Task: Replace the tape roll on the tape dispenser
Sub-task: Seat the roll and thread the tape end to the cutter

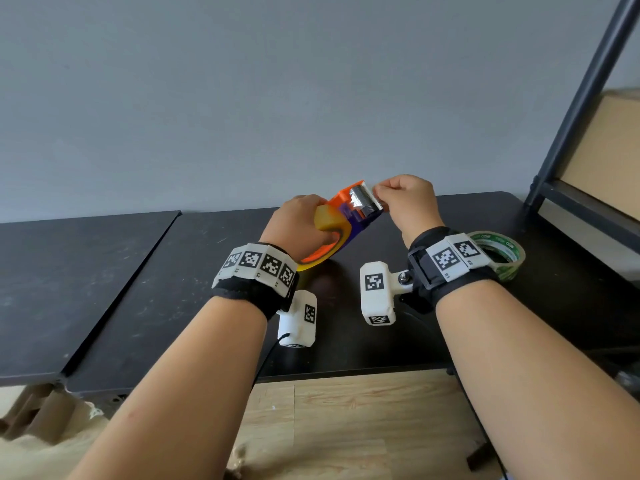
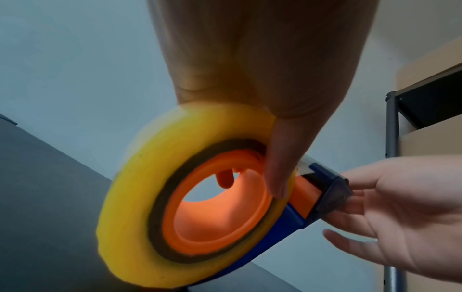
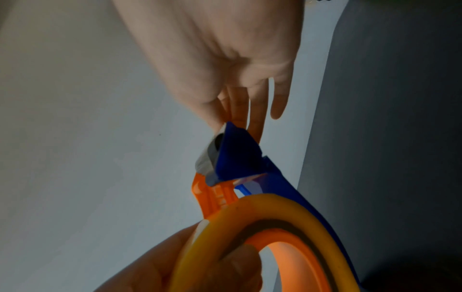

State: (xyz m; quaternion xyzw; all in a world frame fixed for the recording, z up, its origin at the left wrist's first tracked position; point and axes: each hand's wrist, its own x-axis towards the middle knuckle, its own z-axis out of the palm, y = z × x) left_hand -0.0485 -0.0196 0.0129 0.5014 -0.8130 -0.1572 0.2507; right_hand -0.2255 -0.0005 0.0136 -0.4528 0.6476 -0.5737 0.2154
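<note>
An orange and blue tape dispenser (image 1: 356, 216) is held in the air above the black table (image 1: 207, 271). A yellow tape roll (image 1: 327, 220) sits on its orange hub (image 2: 217, 217). My left hand (image 1: 299, 220) grips the roll and dispenser body, with the thumb across the yellow tape roll (image 2: 140, 197). My right hand (image 1: 379, 197) pinches the dispenser's cutter end (image 3: 237, 156) between thumb and fingers, by the silver plate (image 1: 362, 200). A second tape roll with green print (image 1: 502, 252) lies flat on the table, partly hidden behind my right wrist.
A black metal shelf frame (image 1: 581, 98) holding cardboard boxes (image 1: 602, 150) stands at the right end of the table. A grey wall lies behind. A second black table top (image 1: 69, 271) adjoins on the left. Wooden floor (image 1: 346, 427) shows below the front edge.
</note>
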